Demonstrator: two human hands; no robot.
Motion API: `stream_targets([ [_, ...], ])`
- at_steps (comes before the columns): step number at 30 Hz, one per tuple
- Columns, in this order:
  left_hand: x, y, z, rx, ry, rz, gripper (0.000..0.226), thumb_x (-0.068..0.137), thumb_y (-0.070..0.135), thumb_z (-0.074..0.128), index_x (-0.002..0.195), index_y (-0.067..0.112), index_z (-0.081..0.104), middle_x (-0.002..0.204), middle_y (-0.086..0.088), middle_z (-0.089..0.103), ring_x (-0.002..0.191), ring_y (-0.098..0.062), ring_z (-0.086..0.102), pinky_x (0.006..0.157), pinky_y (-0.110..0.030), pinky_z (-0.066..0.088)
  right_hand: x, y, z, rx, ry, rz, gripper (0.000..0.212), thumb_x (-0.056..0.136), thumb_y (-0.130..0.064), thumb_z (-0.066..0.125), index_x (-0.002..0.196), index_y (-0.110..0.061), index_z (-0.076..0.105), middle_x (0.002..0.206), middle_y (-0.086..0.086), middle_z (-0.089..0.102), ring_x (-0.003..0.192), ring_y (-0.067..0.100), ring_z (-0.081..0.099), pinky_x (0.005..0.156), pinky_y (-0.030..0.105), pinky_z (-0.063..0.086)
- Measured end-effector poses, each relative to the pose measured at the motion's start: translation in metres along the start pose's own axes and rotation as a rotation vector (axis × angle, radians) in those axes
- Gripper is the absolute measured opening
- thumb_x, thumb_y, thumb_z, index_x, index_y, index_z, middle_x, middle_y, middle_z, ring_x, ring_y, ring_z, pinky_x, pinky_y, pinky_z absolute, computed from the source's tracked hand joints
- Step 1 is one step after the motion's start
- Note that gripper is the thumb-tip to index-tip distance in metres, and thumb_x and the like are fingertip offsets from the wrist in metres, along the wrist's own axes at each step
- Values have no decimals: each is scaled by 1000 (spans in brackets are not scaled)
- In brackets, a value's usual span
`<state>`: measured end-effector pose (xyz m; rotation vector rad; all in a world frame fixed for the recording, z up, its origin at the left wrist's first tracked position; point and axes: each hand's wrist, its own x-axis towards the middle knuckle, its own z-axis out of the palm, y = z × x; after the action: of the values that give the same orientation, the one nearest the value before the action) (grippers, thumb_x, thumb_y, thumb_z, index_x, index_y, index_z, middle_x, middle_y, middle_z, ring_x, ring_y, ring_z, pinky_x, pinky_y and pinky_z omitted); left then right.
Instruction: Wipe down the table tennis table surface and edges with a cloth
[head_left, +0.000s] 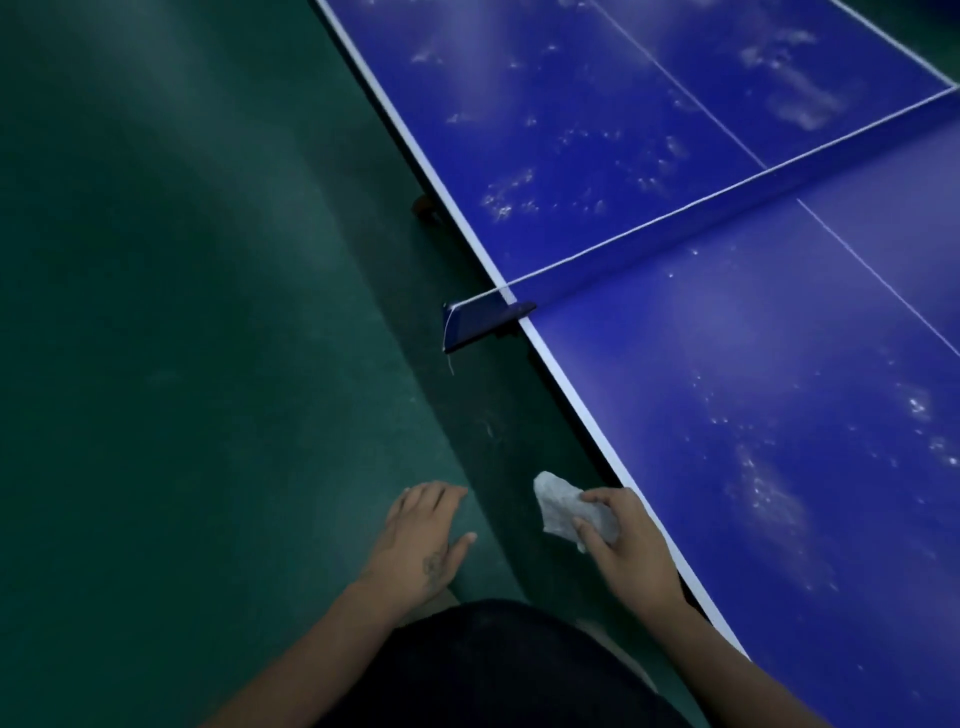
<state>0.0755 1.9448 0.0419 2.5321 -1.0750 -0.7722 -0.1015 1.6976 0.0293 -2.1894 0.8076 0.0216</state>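
The blue table tennis table (737, 332) fills the right side, with a white line along its near edge and whitish smudges on both halves. Its net (727, 208) crosses the table, clamped by a blue post (478, 322) that sticks out past the edge. My right hand (628, 540) grips a crumpled white cloth (563, 506) just off the table's edge, over the floor. My left hand (426, 535) hangs over the floor to the left with its fingers spread and holds nothing.
Dark green floor (182, 312) covers the left half. A table leg with a wheel (423, 208) shows under the far half's edge. My dark clothing (498, 670) is at the bottom.
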Motion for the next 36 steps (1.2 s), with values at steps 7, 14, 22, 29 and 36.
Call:
stream_targets([
  [7,110,-36,-62,88,-113,272,59,107,57,47,160,31,39,154,12,46,147,-14,38,129,-35,21,30,-63,29,51,221,181,34,99,-28,75,120,-46,55,117,-27,54,107,-4,60,75,32,60],
  [14,195,-23,-79,112,-224,498,60,109,59,46,160,28,41,154,8,51,146,-16,41,125,-34,28,49,-87,34,127,391,272,29,97,-19,79,120,-30,65,114,-15,58,104,4,64,81,30,58],
  [22,250,25,-73,-63,-398,487,60,105,63,51,156,33,44,142,6,61,132,-18,54,109,-42,49,82,-71,24,225,500,251,34,96,-17,82,120,-34,66,111,-16,61,108,10,64,87,14,47],
  [29,279,64,-70,-353,-455,375,53,102,33,73,149,25,50,123,7,72,115,-7,70,103,-40,56,116,-43,10,337,515,247,39,97,-15,79,123,-39,62,115,-17,58,109,13,64,88,15,47],
  [36,307,86,-58,-471,-364,241,48,97,29,76,142,25,58,129,15,69,122,-3,66,108,-32,55,152,-16,-9,467,456,272,36,95,-14,82,116,-38,64,113,-16,62,105,13,66,81,21,53],
])
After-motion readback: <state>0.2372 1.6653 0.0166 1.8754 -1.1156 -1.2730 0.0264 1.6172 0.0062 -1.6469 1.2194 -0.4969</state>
